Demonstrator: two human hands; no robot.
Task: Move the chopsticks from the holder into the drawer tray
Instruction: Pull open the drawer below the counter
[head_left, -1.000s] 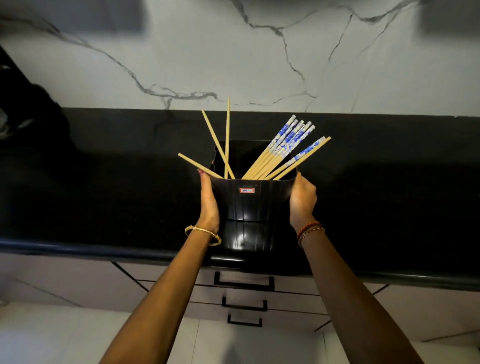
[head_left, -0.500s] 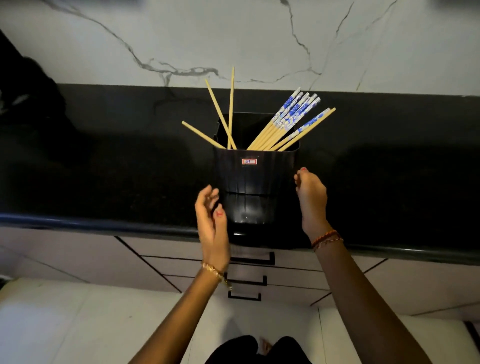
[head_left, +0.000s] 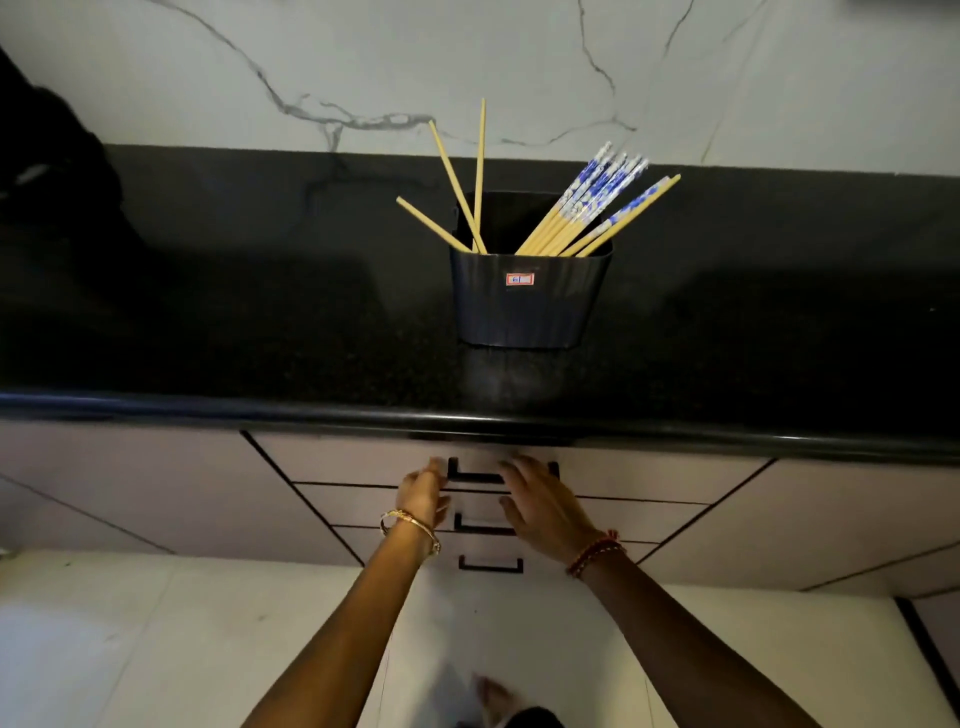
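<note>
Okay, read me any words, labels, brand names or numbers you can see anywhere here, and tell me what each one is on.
Small red and white sticker on the front of the black chopstick holder: it carries blue marks, but they are too small and blurred to read.
Nothing else shows any text: none on the chopsticks, the countertop or the drawer fronts.

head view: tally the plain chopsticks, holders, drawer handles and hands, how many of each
plain chopsticks: 3
holder: 1
drawer handles: 3
hands: 2, the left hand and the right hand
total: 9
</note>
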